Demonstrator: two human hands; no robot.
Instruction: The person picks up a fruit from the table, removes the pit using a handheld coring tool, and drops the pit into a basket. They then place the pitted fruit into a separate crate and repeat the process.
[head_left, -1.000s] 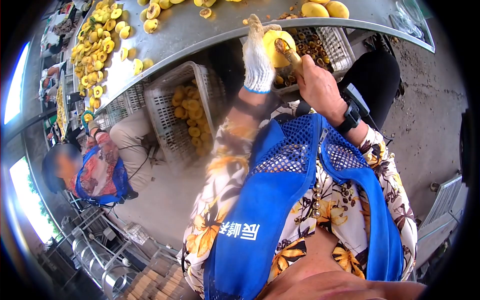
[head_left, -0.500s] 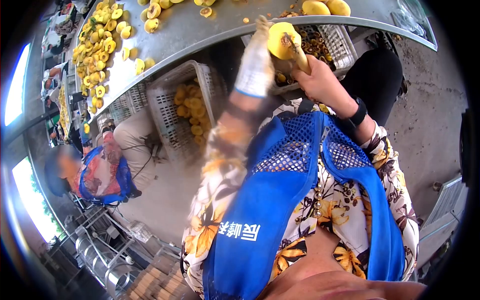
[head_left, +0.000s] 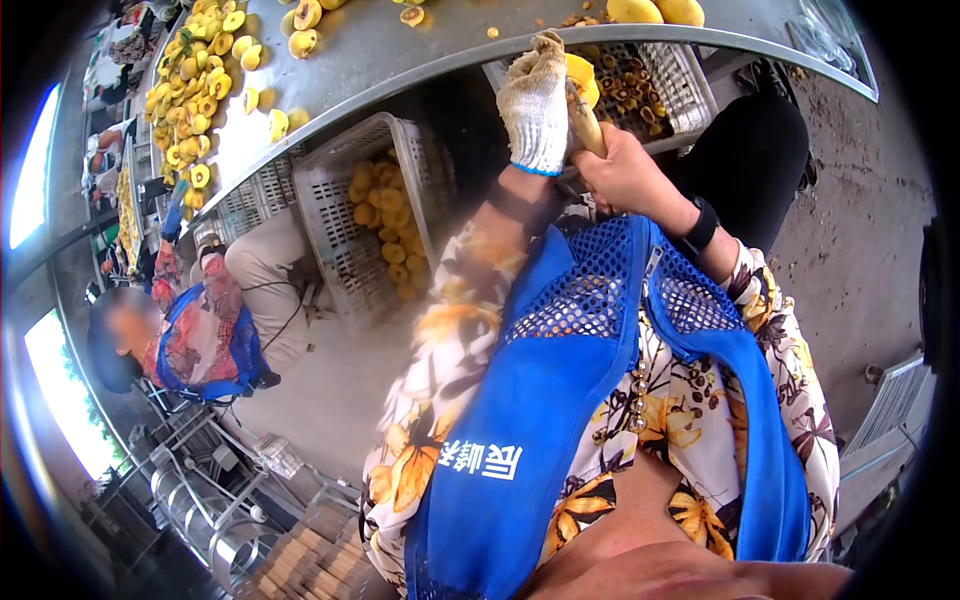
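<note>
My left hand (head_left: 533,110), in a white knitted glove with a blue cuff edge, is closed around a yellow peach (head_left: 582,80). Much of the fruit is hidden behind the glove. My bare right hand (head_left: 632,172), with a black watch at the wrist, grips a tool by its pale wooden handle (head_left: 588,130). The tool's far end meets the peach, and its working tip cannot be made out. Both hands are close together just off the table edge, over a white crate (head_left: 690,85) holding brown-centred peach pieces.
A metal table (head_left: 370,45) carries a heap of halved peaches (head_left: 195,90), two whole peaches (head_left: 635,11) and a clear plastic bag (head_left: 822,45). Below stands a white crate (head_left: 325,210) of peach halves. A co-worker (head_left: 205,325) in a blue vest sits at the left.
My left hand has turned and now covers more of the peach. The tool handle has become steeper, and my right hand has shifted slightly down. The co-worker's arm has moved toward the table.
</note>
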